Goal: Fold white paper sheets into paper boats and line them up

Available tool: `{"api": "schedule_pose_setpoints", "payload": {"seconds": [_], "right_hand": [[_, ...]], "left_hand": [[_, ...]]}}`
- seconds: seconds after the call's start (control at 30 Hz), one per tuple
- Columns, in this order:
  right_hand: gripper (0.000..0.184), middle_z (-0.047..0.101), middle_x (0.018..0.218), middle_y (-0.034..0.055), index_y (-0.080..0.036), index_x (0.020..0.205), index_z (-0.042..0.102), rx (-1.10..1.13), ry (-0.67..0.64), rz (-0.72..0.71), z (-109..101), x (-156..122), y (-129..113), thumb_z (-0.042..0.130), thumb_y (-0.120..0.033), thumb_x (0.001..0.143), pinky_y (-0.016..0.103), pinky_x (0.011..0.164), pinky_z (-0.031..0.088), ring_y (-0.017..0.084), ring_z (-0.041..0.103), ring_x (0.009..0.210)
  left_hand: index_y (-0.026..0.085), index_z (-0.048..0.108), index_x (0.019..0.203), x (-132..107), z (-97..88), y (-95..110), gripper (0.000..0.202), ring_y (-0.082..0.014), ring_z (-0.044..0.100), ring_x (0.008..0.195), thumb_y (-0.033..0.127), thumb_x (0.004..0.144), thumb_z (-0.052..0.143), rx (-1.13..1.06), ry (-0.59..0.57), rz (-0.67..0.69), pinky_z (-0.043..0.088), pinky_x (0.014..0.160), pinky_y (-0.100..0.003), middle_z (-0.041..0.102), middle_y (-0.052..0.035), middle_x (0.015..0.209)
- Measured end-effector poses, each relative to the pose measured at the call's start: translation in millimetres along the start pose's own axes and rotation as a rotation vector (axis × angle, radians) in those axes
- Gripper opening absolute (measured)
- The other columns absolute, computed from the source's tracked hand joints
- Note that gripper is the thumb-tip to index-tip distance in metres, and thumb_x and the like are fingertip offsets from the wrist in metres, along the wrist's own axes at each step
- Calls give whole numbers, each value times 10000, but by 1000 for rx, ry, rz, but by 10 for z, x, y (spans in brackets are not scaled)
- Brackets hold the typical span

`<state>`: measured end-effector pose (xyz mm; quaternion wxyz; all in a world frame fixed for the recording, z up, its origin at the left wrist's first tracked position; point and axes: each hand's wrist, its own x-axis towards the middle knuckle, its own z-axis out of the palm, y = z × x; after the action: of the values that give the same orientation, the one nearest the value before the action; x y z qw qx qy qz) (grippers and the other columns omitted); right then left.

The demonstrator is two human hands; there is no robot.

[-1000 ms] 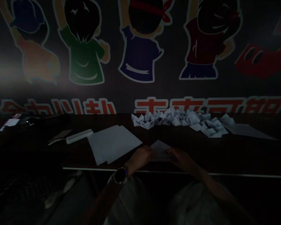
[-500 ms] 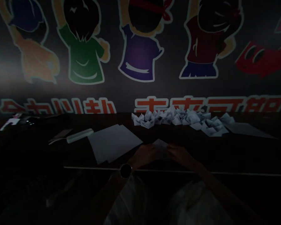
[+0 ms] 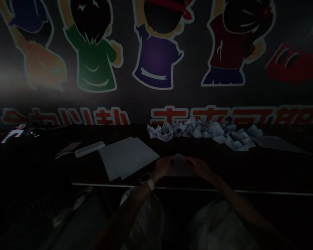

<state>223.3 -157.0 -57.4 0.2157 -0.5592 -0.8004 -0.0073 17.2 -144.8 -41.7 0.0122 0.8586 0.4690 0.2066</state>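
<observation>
The scene is very dim. My left hand and my right hand are closed on the two sides of a small folded white paper, held just above the dark table near its front edge. A watch sits on my left wrist. A stack of flat white sheets lies just left of my hands. A heap of several folded paper boats lies along the far side of the table.
A pale flat bar and a dark card lie left of the sheets. Another flat sheet is at the far right. Small items sit at the far left. A cartoon mural wall stands behind the table.
My hands drew a little closer together on the folded paper, and my left wrist turned so the watch face points away. The view shifted slightly.
</observation>
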Motion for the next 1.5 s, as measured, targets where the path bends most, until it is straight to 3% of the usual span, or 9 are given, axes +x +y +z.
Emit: {"api": "schedule_pose_setpoints", "payload": {"seconds": [0.23, 0.33, 0.43, 0.6, 0.87, 1.13, 1.27, 1.37, 1.5], "right_hand": [[152, 613, 926, 92, -165, 879, 559, -205, 54, 62, 19, -45, 232, 447, -267, 860, 324, 755, 372, 229, 542, 903], [143, 609, 942, 87, -173, 897, 556, -235, 64, 102, 24, -78, 313, 453, -265, 859, 319, 739, 356, 225, 534, 896], [124, 609, 951, 78, -181, 912, 551, -229, 76, 112, 31, -92, 322, 452, -228, 852, 309, 724, 345, 218, 532, 893], [128, 610, 952, 67, -187, 911, 542, -199, 96, 112, 41, -113, 347, 433, -226, 856, 298, 693, 341, 212, 535, 870], [155, 595, 936, 70, -192, 894, 540, -247, 161, 142, -8, -239, 419, 393, -169, 852, 302, 690, 348, 209, 528, 835], [368, 574, 1068, 141, -153, 1055, 555, -383, 229, 128, -200, -340, 109, 402, -23, 748, 398, 800, 378, 284, 500, 987], [422, 503, 1274, 103, -187, 1231, 476, -244, 236, -160, -136, -560, -287, 421, -154, 814, 450, 961, 323, 276, 422, 1165], [656, 362, 1394, 140, -122, 1361, 315, -174, 197, -334, 36, -766, -518, 496, -405, 798, 460, 1014, 305, 297, 329, 1261], [544, 460, 1329, 126, -145, 1321, 403, -141, 230, -230, 212, -889, -598, 478, -344, 820, 428, 971, 390, 275, 447, 1189]], "left_hand": [[148, 552, 1024, -14, -43, 88, 220, -257, 515, 1020, 242, 843, 472, 194, 92, 123, 366, 893, -450, 590, -101, 1040], [179, 492, 1174, -24, -10, 204, 337, -205, 443, 1151, 120, 858, 388, 161, 56, 347, 311, 995, -387, 530, -65, 1216], [192, 450, 1240, -110, 60, 344, 356, -177, 424, 1189, 240, 897, 367, 105, 29, 434, 310, 1019, -331, 505, -54, 1271], [167, 382, 1305, -352, 35, 342, 586, -223, 353, 1259, 545, 859, 344, 16, -22, 355, 286, 1041, -388, 420, -102, 1355], [140, 279, 1364, -779, -217, -63, 769, -245, 273, 1309, 628, 784, 408, 92, -29, 249, 274, 1051, -407, 318, -138, 1414], [157, 256, 1375, -925, -161, -223, 635, -205, 311, 1294, 463, 848, 438, 216, 5, 330, 230, 1082, -403, 328, -103, 1411], [191, 356, 1333, -964, -17, -222, 505, -224, 390, 1248, 375, 870, 438, 288, 59, 282, 282, 1054, -443, 415, -87, 1359], [226, 441, 1277, -1045, 68, -202, 376, -206, 478, 1178, 239, 909, 362, 257, 181, 346, 302, 1042, -459, 530, -61, 1263], [263, 501, 1206, -1164, 91, -136, 360, -169, 590, 1032, 147, 918, 318, 149, 407, 455, 319, 1030, -467, 651, -15, 1093]]}}
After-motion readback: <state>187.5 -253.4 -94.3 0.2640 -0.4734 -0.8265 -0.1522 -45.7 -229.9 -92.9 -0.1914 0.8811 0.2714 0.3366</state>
